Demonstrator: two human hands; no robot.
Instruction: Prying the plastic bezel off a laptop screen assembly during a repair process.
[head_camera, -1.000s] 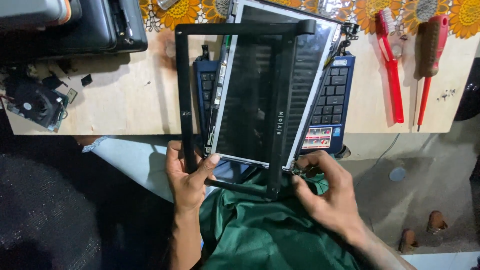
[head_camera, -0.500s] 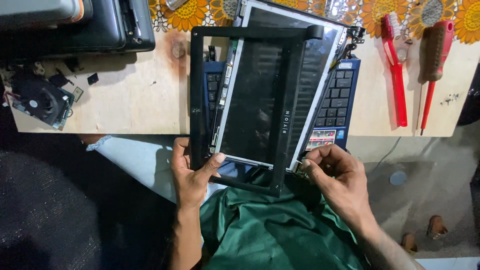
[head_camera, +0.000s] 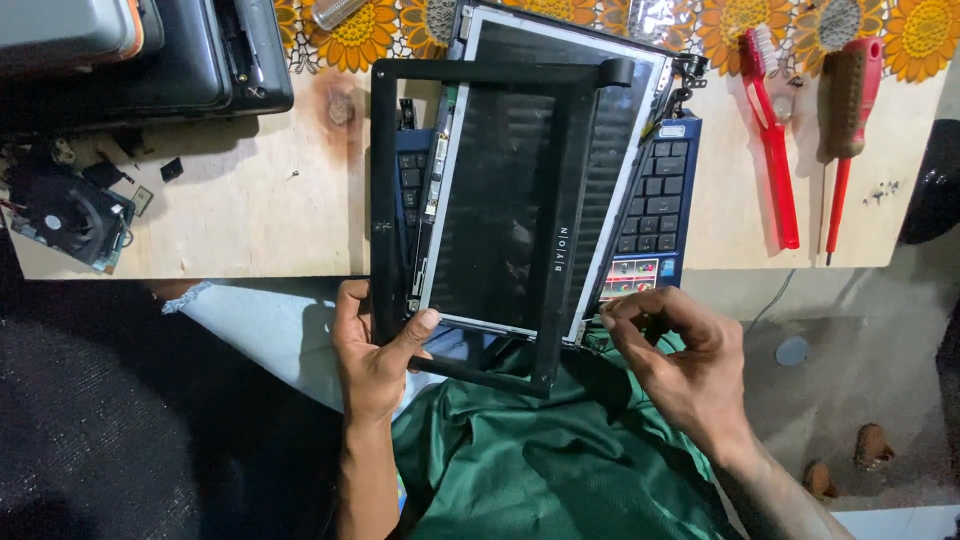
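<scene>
A blue laptop (head_camera: 655, 215) lies at the near edge of the wooden table (head_camera: 250, 215), its keyboard partly covered by the bare screen panel (head_camera: 510, 200), which is tilted across it. A black plastic frame (head_camera: 480, 75) sits loose over the panel, skewed, with its near corner overhanging the table edge above green cloth (head_camera: 540, 460).

The left hand (head_camera: 375, 355) is closed on the near left corner of the frame, thumb lying on the panel's lower edge. The right hand (head_camera: 675, 360) is held narrow, fingertips pinched at the panel's near right corner by the hinge; whether it holds anything small there cannot be told.

Right of the laptop lie a red toothbrush (head_camera: 772, 130) and a red screwdriver (head_camera: 845, 120), side by side and apart from it. Left of the laptop, at the table's far left, rests a cooling fan (head_camera: 65, 215) among small parts; beyond it stands a stack of dark laptops (head_camera: 190, 50).
</scene>
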